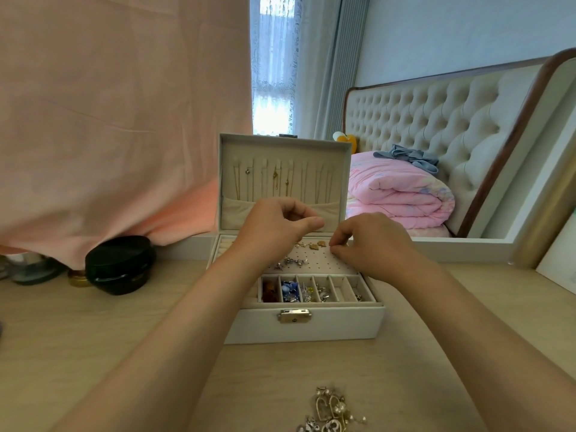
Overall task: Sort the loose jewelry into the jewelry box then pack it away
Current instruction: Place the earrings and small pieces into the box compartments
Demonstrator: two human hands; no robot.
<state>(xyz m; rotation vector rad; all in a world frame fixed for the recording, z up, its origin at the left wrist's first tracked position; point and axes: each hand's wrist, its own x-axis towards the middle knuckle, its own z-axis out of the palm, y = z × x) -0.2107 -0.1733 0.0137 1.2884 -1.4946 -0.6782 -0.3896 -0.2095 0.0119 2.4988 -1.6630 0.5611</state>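
Note:
A white jewelry box (304,325) stands open on the table, its lid (283,179) upright with several necklaces hanging inside. Small front compartments hold amber, blue and silver pieces. Gold and silver earrings sit on the perforated earring panel (314,260). My left hand (274,226) hovers over the panel with curled fingers, thumb pointing right. My right hand (371,241) has its fingertips pinched together at the panel's right edge; whether a piece is between them is hidden. A pile of loose jewelry (330,411) lies on the table near the front edge.
A black round container (120,265) and a small gold lid (78,277) sit left of the box. A peach cloth hangs behind on the left. A mirror to the right reflects a bed with a pink quilt. A white frame (558,260) leans at far right.

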